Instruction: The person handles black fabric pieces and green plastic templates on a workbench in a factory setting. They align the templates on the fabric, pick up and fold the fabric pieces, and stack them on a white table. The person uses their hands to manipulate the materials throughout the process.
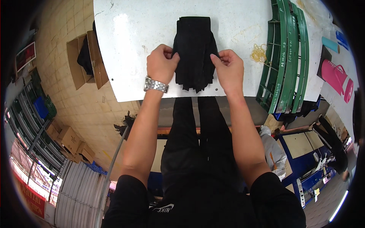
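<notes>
A stack of black fabric pieces [194, 53] lies lengthwise on the white table [133, 49] in front of me. Its near ends are uneven and jagged, while the far end is straight. At the stack's left edge, my left hand [161, 64] is closed with thumb and fingers pinching the cloth; a metal watch [156, 84] circles that wrist. Across from it, my right hand [230, 68] pinches the right edge between thumb and curled fingers. How many layers each hand grips cannot be made out.
Yellow rubber bands [259, 54] lie in a tangle right of the stack. Beyond them stand green plastic crates [283, 57]. A pink bottle-shaped thing [337, 78] rests farther right. Left of the table, an open cardboard box [87, 60] holds dark cloth.
</notes>
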`<state>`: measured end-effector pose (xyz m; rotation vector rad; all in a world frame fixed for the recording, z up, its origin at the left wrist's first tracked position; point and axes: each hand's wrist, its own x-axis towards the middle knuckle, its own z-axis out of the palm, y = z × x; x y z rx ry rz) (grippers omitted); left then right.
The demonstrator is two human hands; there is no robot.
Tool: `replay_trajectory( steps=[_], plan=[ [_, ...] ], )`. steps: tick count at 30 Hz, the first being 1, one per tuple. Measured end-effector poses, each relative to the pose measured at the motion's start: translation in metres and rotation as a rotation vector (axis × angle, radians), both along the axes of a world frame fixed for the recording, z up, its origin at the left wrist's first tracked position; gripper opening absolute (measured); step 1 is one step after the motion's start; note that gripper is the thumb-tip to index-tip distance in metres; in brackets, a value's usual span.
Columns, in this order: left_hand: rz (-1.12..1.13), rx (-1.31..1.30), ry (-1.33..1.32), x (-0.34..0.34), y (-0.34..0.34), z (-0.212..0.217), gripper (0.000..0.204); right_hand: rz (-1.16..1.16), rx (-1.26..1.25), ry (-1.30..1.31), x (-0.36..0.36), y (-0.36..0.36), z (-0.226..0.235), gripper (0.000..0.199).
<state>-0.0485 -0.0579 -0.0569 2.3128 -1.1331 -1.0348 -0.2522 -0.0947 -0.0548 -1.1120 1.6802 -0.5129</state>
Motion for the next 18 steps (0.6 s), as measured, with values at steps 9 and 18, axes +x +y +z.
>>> replay_trajectory(
  steps=[9, 18],
  plan=[
    [-0.197, -0.198, -0.257, -0.047, 0.001, 0.008, 0.016, 0.280, -0.343, 0.232, 0.053, 0.012, 0.015, 0.008],
    [0.083, -0.030, 0.470, -0.020, -0.001, 0.005, 0.021, 0.382, -0.375, 0.223, 0.043, 0.014, 0.001, 0.004]
  ],
)
